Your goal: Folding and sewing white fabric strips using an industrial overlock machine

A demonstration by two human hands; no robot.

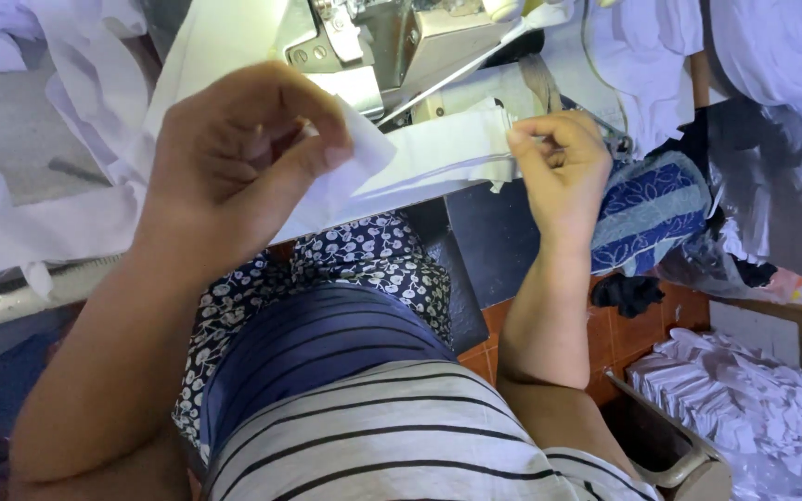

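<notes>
White fabric strip (438, 158) at frame centre, stretched between both hands. Left hand (234, 158) pinches its folded end at 9 o'clock; right hand (559, 162) pinches the other at 3. Risk: fold slips, loose pinch. Sewing machine (373, 46) at 12, close. White cloth heap (744, 408) at 5, blue patterned cloth (652, 209) beside right hand.

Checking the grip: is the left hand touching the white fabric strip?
Touching. The head view shows the left hand pinching the white fabric strip between thumb and fingers.
</notes>
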